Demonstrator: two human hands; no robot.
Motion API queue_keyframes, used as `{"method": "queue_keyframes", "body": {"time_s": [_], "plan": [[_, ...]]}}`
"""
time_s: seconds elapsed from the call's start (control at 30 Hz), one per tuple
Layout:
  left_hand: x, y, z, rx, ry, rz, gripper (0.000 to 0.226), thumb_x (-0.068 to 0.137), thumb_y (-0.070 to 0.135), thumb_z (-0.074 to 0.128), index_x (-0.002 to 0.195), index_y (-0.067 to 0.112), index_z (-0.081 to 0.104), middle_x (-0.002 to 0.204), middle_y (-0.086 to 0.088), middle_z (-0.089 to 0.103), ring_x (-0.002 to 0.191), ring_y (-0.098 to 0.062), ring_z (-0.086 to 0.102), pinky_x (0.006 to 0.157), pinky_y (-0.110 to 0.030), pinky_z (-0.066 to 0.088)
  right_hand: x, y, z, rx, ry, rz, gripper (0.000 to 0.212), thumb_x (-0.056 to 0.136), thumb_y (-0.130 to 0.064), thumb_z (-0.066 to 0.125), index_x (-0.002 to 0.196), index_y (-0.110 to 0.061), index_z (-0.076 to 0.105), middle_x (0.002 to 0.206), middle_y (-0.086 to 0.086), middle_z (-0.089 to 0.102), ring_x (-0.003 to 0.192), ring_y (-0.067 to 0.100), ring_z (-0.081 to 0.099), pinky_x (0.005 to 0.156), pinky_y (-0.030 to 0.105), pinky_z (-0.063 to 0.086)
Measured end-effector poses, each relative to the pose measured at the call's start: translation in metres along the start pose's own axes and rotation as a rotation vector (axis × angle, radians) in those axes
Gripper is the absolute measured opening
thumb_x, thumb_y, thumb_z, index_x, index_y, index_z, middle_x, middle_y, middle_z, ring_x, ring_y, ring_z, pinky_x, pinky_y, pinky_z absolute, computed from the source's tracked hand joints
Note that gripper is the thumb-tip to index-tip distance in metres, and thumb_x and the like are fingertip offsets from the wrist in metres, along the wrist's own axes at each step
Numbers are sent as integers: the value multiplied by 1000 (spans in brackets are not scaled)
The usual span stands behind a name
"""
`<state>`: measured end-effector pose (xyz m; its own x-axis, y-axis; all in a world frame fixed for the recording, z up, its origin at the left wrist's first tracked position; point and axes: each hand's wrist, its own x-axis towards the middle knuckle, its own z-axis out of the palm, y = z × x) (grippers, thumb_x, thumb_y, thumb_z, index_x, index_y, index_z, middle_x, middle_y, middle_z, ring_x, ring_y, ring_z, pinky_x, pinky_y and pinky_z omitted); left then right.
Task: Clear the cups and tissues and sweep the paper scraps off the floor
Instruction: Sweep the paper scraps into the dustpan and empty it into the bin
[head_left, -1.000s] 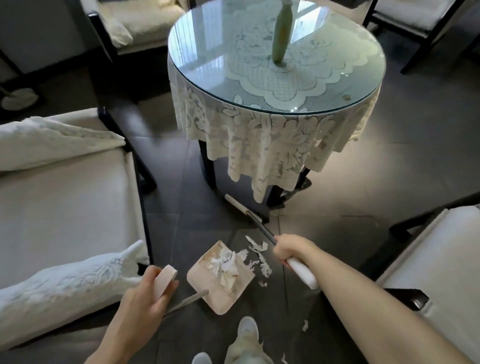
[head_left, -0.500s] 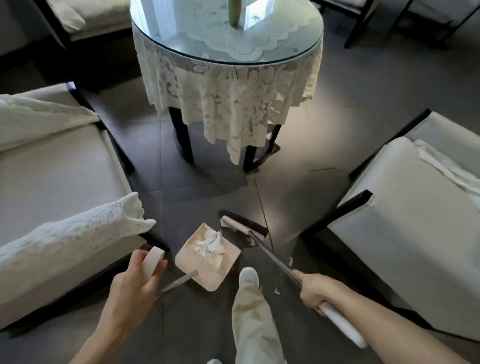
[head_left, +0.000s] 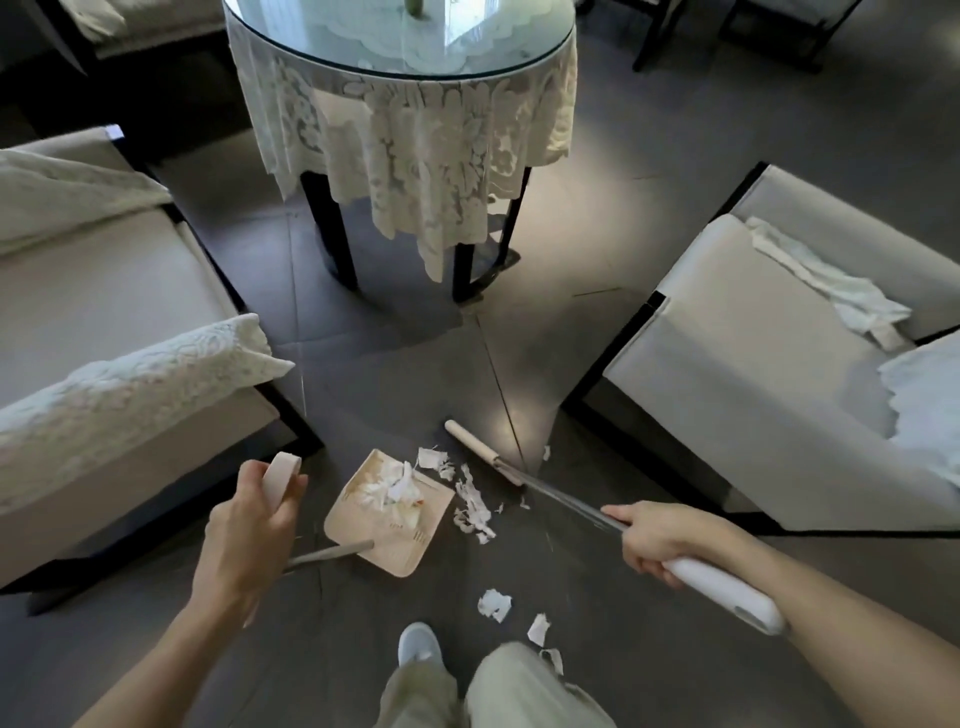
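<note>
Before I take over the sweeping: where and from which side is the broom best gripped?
The white grip at the near end of the broom, from above, where the right hand holds it: the thin shaft slants up from the floor and the grip is thicker.

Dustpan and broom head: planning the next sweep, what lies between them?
In the head view, torn paper scraps lie on the floor between dustpan and broom head.

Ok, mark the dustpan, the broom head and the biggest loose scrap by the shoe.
dustpan (head_left: 383, 544): head view, bare pan floor, near end.
broom head (head_left: 478, 448): head view, middle of the beige bar.
loose scrap (head_left: 494, 604): head view, centre of the piece.
</note>
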<state>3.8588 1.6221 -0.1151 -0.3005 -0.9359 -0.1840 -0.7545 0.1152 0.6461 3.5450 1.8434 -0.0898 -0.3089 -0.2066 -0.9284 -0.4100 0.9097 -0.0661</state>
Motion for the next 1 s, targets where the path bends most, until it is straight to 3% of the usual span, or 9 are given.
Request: {"method": "queue_keyframes", "body": {"time_s": [0.17,0.3,0.4,0.5,0.6,0.63,0.77,1.0], "plan": [[-46,-7,1,43,23,6,22,91,43,51,89,23,43,66,-7,53,57,-25,53,48,-32,39,14,42,25,81,145,6,86,76,2,47,151,-33,21,81,14,64,48,19,52,51,29,47],[-91,-13,5,58,54,6,19,91,39,53,91,23,43,65,-10,55,55,-29,54,48,-35,43,36,77,49,-10,187,56,84,80,0,42,152,-31,12,120,14,59,71,26,59,51,27,48],[-130,-17,11,97,104,9,18,91,39,53,92,23,43,63,-12,55,53,-31,54,48,-38,46,51,93,64,-134,126,8,81,79,-2,45,151,-26,17,115,11,57,73,22,57,51,26,46],[-174,-16,17,100,157,3,25,89,44,48,92,20,43,62,-13,54,50,-32,53,46,-38,45,55,104,85,-203,76,-64,81,74,-2,50,149,-18,21,124,11,54,70,19,57,51,26,47],[-222,-13,23,120,187,-34,29,89,49,45,92,21,43,61,-14,53,51,-33,53,47,-40,46,49,123,126,-46,18,-98,86,73,-1,48,151,-19,16,108,9,56,71,20,58,63,32,53],[-238,-12,26,107,195,-54,27,90,48,45,93,22,43,61,-14,53,50,-34,53,47,-41,47,46,130,138,54,-16,-90,88,73,0,47,151,-24,16,100,8,56,66,19,56,61,31,52],[-292,-15,36,101,238,-75,24,92,41,47,93,18,42,58,-13,52,46,-30,51,44,-35,41,31,153,143,483,-145,-52,77,82,8,43,145,-37,30,49,3,48,33,7,37,33,16,32],[-345,-34,44,128,270,-181,23,92,39,50,89,20,37,59,-15,50,54,-35,49,53,-41,42,1,161,116,315,-23,-202,73,78,5,47,141,-32,39,56,6,50,33,8,39,35,16,35]]}}
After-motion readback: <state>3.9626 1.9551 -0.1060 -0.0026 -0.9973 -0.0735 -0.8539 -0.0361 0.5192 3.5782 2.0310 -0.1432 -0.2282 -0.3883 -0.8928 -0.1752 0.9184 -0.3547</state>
